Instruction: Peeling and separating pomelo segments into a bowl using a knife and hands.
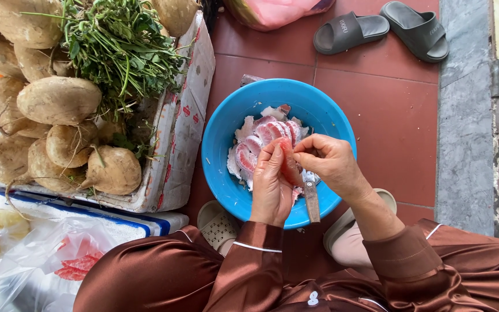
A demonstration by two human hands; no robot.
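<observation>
My lap and brown satin sleeves fill the near edge and hide most of my feet; only the toes of two pale clogs [218, 222] show beneath the blue basin [226, 133]. My hands cover the near part of the heap of pink segments and white pith [261, 136] in the basin, so its full extent cannot be made out. A knife [311, 199] lies on the basin's near rim, its blade mostly hidden under my right hand.

Far left, a white foam box [183, 127] with small red printed marks holds pale brown tubers [59, 101] and a bunch of green leafy stems [119, 46], all cut off by the frame. Near left, a clear plastic bag [41, 260] shows red-pink pieces inside, blurred. A pink bag [272, 11] is cut off at the far edge; two grey slippers [382, 32] lie far right on the red tiles.

My left hand [270, 185] is curled, fingers closed around a pink fruit segment [289, 164] held upright over the basin. My right hand [330, 164] meets it from the right, thumb and forefinger pinched together on the segment's top edge, the remaining fingers loosely bent
</observation>
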